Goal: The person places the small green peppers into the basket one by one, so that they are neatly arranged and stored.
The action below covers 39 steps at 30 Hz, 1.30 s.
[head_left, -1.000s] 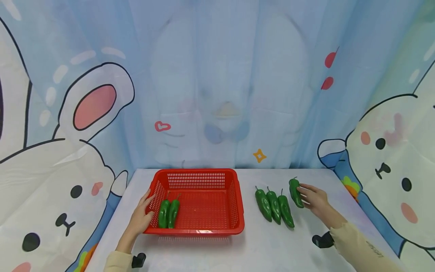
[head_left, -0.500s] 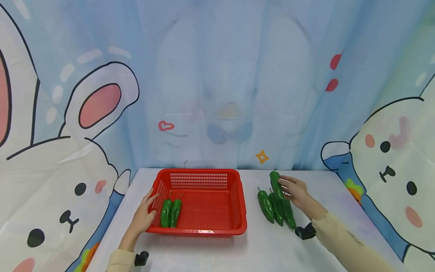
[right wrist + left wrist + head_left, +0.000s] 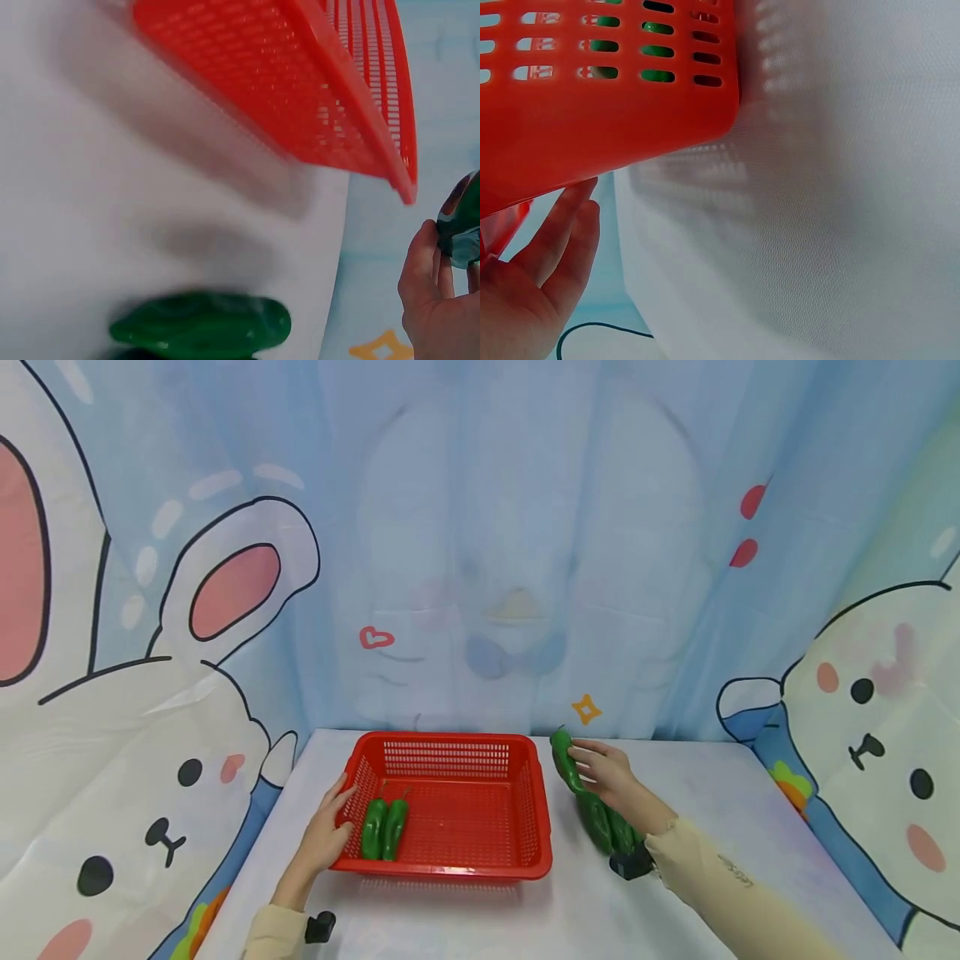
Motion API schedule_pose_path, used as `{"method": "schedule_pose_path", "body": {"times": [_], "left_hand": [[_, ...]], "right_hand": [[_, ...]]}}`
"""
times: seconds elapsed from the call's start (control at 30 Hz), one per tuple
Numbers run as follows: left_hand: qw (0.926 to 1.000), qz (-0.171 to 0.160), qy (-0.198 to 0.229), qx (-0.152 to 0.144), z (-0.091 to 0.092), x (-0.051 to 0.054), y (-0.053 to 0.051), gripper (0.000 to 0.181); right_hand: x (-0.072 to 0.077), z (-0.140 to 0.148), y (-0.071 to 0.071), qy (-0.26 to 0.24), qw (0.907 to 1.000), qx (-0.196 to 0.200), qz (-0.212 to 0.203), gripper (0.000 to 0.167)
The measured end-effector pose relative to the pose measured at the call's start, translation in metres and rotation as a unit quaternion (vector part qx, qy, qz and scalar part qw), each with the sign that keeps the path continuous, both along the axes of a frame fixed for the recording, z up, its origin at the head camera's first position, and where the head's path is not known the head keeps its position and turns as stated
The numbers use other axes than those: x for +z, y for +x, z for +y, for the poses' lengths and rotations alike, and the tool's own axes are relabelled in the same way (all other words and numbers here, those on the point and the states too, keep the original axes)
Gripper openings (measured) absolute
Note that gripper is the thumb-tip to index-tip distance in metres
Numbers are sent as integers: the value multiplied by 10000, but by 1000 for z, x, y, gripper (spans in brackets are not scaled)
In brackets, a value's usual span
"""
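Note:
My right hand [image 3: 609, 777] holds a green chili pepper [image 3: 562, 750] by its side, raised off the table just right of the basket. In the right wrist view, the fingertips of that hand [image 3: 439, 300] press on the shiny pepper [image 3: 465, 236], cut off by the frame's edge. A red plastic basket [image 3: 450, 870] stands left of it. My left hand [image 3: 321, 837] rests on the basket's left rim; the left wrist view shows its fingers [image 3: 574, 247] fairly straight against the red wall [image 3: 607, 124]. Two green peppers [image 3: 373, 828] lie side by side inside the basket, at its left.
Below my right hand lie more green peppers [image 3: 595, 820] on the white table [image 3: 450, 927], partly hidden by the hand and wrist. One pepper [image 3: 206, 322] shows near the bottom of the right wrist view. A blue cartoon curtain [image 3: 517, 568] hangs behind the table.
My right hand has carried the held pepper leftward, over the row of peppers on the table and close to the basket. The left hand stays at the basket's rim.

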<state>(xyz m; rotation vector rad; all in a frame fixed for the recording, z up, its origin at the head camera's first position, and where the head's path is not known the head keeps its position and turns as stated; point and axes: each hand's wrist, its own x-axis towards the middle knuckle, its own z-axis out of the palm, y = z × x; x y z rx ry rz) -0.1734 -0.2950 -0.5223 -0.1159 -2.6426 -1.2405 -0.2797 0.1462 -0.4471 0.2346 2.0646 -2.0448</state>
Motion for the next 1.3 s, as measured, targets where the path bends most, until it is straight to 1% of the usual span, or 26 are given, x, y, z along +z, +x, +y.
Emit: {"method": "schedule_pose_path", "body": {"times": [0.1,0.2,0.37,0.53,0.67,0.8,0.87,1.03,1.17,1.3], "left_hand": [[10000,-17,18,-10,0,0,-1,61],[10000,-13,34,18,1,0,-1,61],[10000,-39,83,35,1,-4,1,60],[10000,14,38,32,2,-8,3,60],[10000,28,39,21,1,-6,2,60],[10000,22,-6,27,1,-1,-1,60],[10000,9,20,39,0,0,-1,61],[10000,-34,74,45,0,-1,-2,62],[9999,-47,97,63,-1,-3,-2,62],[10000,13,73,65,-1,-3,-3,61]], "right_hand": [[2,-15,0,-130,9999,70,-2,52],[3,-28,1,-221,9996,150,84,51],[-1,-47,7,-337,9990,231,190,48],[-9,-68,9,-550,9984,113,-22,45],[-11,-85,9,-791,9968,88,-44,44],[-13,-104,11,-831,9965,89,-6,42],[-15,-116,12,-834,9965,65,-55,40],[-20,-141,17,-887,9960,9,-144,36],[-25,-157,22,-922,9956,73,-142,37],[-30,-168,26,-996,9948,113,-155,38]]}}
